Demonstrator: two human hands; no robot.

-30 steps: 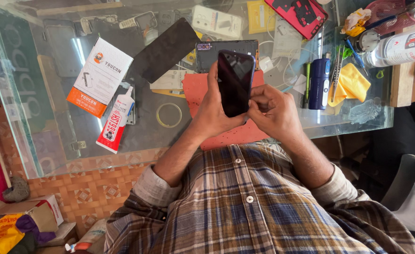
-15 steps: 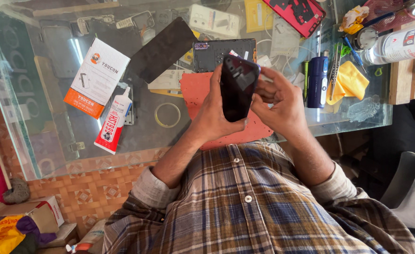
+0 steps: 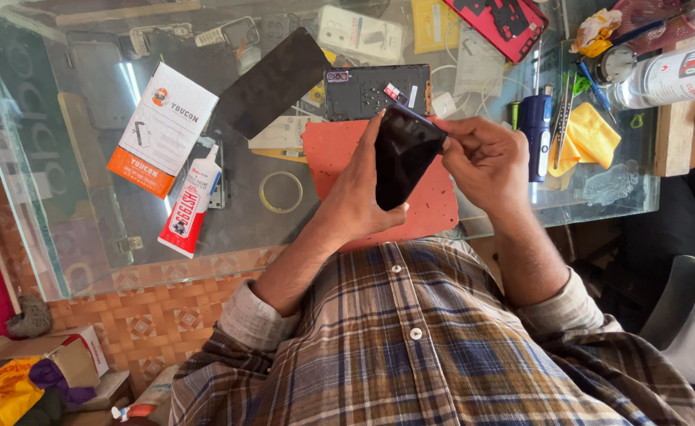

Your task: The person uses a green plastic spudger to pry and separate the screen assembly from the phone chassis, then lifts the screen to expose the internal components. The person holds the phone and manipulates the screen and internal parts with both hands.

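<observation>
White-orange box [image 3: 160, 130] (flat, rectangular) left of held phone [image 3: 402, 154].

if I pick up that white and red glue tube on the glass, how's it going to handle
The glue tube is probably light and slightly squashy, being small and slim. It lies flat, so it may roll on the smooth glass table. Its narrow nozzle looks capped, so leaking seems unlikely.

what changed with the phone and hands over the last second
The black phone has been turned: its top now leans to the right, where the right hand has moved up to pinch the upper corner. The left hand still grips it from the side. The red mat and glue tube on the glass table stayed put.
</observation>
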